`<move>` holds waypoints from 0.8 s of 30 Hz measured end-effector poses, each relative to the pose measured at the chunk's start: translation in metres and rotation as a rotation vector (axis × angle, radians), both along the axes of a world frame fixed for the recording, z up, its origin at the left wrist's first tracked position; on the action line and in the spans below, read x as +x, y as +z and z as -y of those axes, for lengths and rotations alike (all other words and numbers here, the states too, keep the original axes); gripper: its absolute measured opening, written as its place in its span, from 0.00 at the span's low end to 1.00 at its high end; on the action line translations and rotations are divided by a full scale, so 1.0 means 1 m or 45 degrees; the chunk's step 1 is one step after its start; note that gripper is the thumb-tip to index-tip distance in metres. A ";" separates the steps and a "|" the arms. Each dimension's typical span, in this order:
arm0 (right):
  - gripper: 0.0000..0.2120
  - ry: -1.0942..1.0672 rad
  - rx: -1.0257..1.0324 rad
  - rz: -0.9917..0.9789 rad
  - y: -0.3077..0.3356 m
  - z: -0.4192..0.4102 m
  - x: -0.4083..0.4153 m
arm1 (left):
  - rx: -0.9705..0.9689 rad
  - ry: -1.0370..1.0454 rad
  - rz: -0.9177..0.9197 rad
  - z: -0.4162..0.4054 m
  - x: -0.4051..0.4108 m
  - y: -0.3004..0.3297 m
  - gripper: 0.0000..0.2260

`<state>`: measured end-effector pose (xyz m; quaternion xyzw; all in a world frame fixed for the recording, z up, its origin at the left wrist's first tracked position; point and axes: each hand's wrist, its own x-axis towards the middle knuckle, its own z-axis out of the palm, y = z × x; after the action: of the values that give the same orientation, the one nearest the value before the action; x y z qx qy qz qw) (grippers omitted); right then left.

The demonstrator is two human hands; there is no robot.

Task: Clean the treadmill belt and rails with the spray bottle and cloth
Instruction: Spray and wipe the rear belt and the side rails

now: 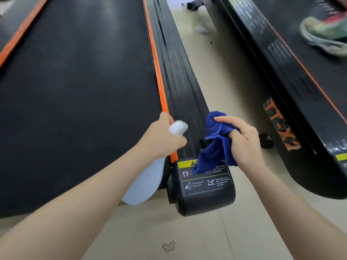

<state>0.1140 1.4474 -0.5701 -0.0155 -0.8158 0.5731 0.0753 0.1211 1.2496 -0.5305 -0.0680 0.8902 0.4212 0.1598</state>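
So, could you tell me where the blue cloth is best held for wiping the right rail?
Probably by its bunched middle, from the right side, much as the right hand grips the blue cloth now: both ends hang free toward the right rail, so they can drag along its ribbed top.

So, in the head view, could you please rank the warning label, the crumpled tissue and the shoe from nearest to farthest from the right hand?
From the right hand, which holds the blue cloth:
1. Warning label, just below the cloth on the rail's end cap.
2. Crumpled tissue, far up the floor aisle between the treadmills.
3. Shoe, top right on the neighbouring treadmill.
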 end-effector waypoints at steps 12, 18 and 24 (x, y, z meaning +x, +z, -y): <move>0.24 0.832 0.704 -0.154 -0.032 0.036 -0.041 | 0.021 0.175 -0.102 0.029 -0.035 0.005 0.15; 0.29 1.051 1.006 -0.222 -0.041 0.073 -0.126 | 0.038 0.221 -0.206 0.038 -0.080 0.016 0.16; 0.26 0.881 1.047 -0.195 -0.038 0.098 -0.230 | 0.030 0.277 -0.216 0.040 -0.099 0.010 0.15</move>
<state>-0.1156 1.3499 -0.6080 0.3266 -0.9225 0.1974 -0.0586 0.0218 1.2096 -0.5203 -0.1263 0.8829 0.4506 0.0381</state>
